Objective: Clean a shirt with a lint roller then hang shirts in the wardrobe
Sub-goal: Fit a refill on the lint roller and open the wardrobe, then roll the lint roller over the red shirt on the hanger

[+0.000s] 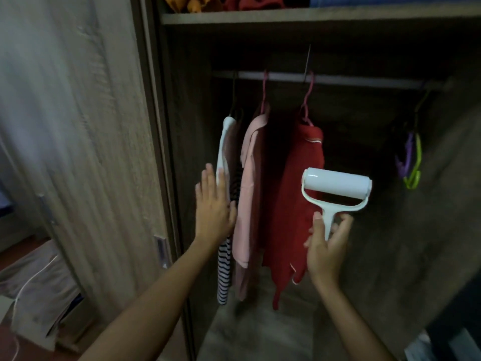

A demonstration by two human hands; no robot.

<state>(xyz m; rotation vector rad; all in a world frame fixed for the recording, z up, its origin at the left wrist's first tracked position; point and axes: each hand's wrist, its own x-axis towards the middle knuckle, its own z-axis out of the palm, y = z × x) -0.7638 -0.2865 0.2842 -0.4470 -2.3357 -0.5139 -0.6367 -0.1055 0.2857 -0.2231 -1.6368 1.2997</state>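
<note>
Three shirts hang from the wardrobe rail [338, 80]: a striped shirt with a white collar [224, 267] at the left, a pink shirt [248, 204] beside it, and a red shirt [291, 183] on a pink hanger. My left hand [213, 204] lies flat, fingers apart, against the left side of the striped shirt, thumb tucked at its edge. My right hand [325, 246] grips the handle of a white lint roller [337, 187], held upright in front of the red shirt's lower right side.
The wardrobe door [78, 126] stands to the left. A shelf [312, 15] above the rail carries folded clothes. Empty purple and green hangers [411, 168] hang at the right end of the rail. A fabric bag [33, 287] sits on the floor at the lower left.
</note>
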